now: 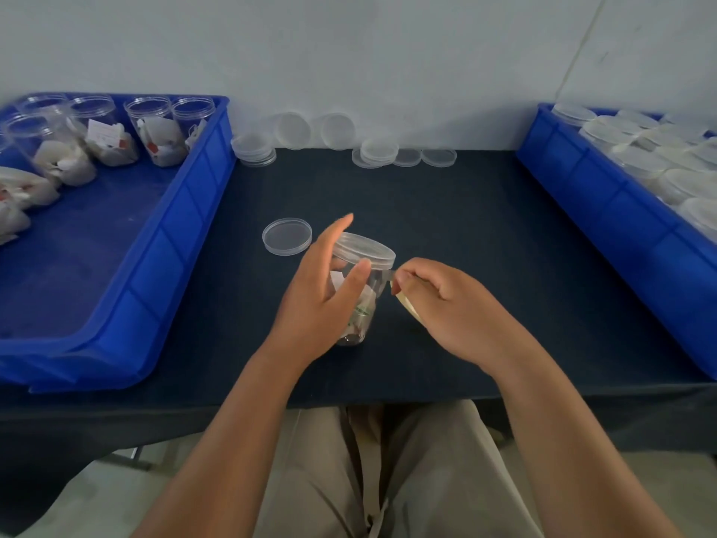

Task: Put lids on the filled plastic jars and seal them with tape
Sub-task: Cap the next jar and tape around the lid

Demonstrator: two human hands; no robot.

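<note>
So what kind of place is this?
Probably a small packing station: a blue bin of open filled jars at left, another bin of lidded jars at right, loose lids by the wall.

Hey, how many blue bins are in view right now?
2. The left bin sits on the left, holding open jars; the right bin sits on the right. Both run off the frame, and no other shows.
</note>
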